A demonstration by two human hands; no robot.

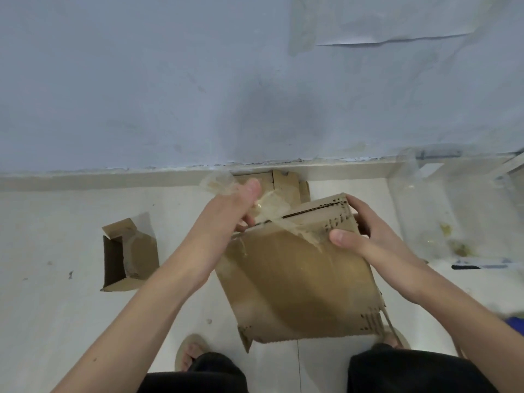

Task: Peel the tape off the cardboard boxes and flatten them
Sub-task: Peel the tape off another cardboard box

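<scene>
Pale tiled floor [56,321] w/ a blue-grey wall [141,80] behind; person stands over it, sandalled feet at the bottom of the view.

Cardboard box [297,279] is held up off the floor between both hands, top seam facing the wall. Right hand [371,239] grips its far right corner: thumb pressed on the near face, fingers curled over the top edge, so clamped on the box. Left hand [226,214] has fingers curled & pinching a strip of clear tape [269,205]; the strip runs from those fingertips rightwards along the seam toward the right thumb, where its end looks still stuck. A crumpled wad of it bunches just above the left fingers.

Step in hand, as I read it: peeling the seam tape; box not yet flattened.

Next move prob needs the left hand pulling away from the right thumb, low along the seam, while the right holds the box steady. Tape looks thin, may tear.

Well left of the left hand: small open box [127,256] on the floor. Beyond the fingertips, by the wall: another cardboard piece [286,185]. Right of the right hand: clear plastic bag [425,217].
</scene>
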